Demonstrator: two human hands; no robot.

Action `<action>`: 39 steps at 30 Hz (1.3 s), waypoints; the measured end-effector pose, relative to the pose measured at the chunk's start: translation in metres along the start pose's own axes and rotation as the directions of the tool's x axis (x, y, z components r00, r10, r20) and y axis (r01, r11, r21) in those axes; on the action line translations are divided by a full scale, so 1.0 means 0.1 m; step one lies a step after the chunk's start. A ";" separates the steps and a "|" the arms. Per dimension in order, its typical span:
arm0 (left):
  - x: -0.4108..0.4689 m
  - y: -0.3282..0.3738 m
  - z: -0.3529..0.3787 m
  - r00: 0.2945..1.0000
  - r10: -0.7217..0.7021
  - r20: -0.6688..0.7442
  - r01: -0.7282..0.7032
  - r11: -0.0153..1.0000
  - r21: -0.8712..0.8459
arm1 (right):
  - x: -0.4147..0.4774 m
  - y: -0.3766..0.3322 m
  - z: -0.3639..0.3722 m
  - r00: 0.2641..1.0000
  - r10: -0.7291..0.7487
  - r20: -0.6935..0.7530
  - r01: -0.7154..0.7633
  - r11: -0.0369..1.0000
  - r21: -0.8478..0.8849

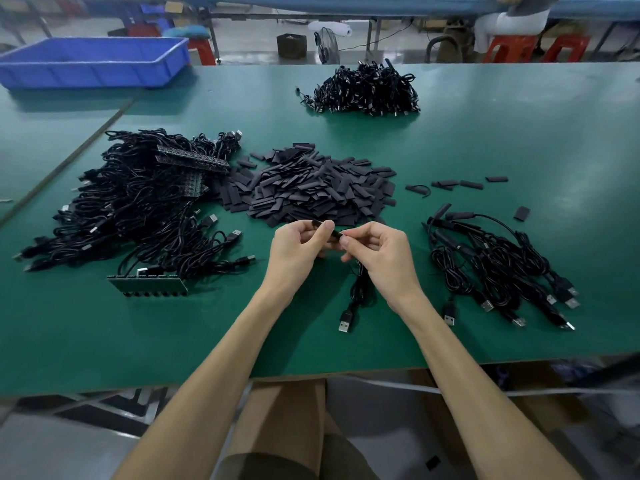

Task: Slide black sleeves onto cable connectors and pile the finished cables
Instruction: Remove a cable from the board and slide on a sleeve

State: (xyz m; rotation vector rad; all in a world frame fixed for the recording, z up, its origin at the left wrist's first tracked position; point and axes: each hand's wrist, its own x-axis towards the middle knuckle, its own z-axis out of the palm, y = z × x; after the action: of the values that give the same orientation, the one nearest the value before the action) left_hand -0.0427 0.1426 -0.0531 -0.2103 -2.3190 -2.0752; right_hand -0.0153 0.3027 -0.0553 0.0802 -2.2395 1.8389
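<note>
The cable hangs toward 6 o'clock from the right hand, which pinches its end; the left hand pinches a sleeve against it, seemingly just started on. Keep both in line and push straight, then drop it on the finished pile at 3 o'clock.

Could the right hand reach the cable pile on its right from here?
Probably yes: the right hand has only bare table between it and that pile, though it is pinching a cable now.
</note>
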 end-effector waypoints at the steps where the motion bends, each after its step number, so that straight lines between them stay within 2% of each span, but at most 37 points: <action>1: 0.00 0.00 0.00 1.000 0.001 0.003 -0.001 1.000 0.006 | 0.00 0.00 0.00 1.000 -0.003 -0.005 0.003 1.000 -0.009; 7: -0.01 0.00 0.00 1.000 -0.005 0.009 0.005 1.000 0.019 | -0.02 -0.02 0.01 0.999 -0.030 -0.026 0.027 0.996 -0.081; 11: -0.02 0.00 0.00 1.000 -0.015 -0.005 0.016 0.999 0.036 | -0.04 -0.02 0.06 0.997 -0.075 -0.036 0.066 0.976 -0.206; 15: -0.02 0.02 0.02 0.998 -0.032 -0.052 0.033 0.999 0.018 | -0.11 -0.04 0.13 0.979 -0.204 -0.006 0.182 0.885 -0.428; 17: -0.02 0.03 0.02 0.997 -0.040 -0.069 0.041 0.999 0.008 | -0.12 -0.06 0.14 0.972 -0.233 -0.012 0.200 0.856 -0.476; 23: -0.02 0.04 0.05 0.995 -0.055 -0.086 0.056 0.998 0.017 | -0.13 -0.10 0.18 0.976 -0.213 -0.050 0.160 0.848 -0.506; 30: -0.02 0.04 0.02 0.995 -0.080 -0.054 0.081 0.996 0.022 | -0.16 -0.15 0.18 0.973 -0.230 0.002 0.190 0.801 -0.568; 39: -0.02 0.06 -0.03 0.994 -0.106 0.001 0.105 0.994 0.022 | -0.16 -0.14 0.18 0.976 -0.216 0.023 0.193 0.813 -0.549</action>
State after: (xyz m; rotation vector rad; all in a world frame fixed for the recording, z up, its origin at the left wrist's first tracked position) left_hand -0.0401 0.1405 -0.0472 -0.0912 -2.4033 -2.0948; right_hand 0.0005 0.2810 -0.0490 0.1701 -2.5209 1.0243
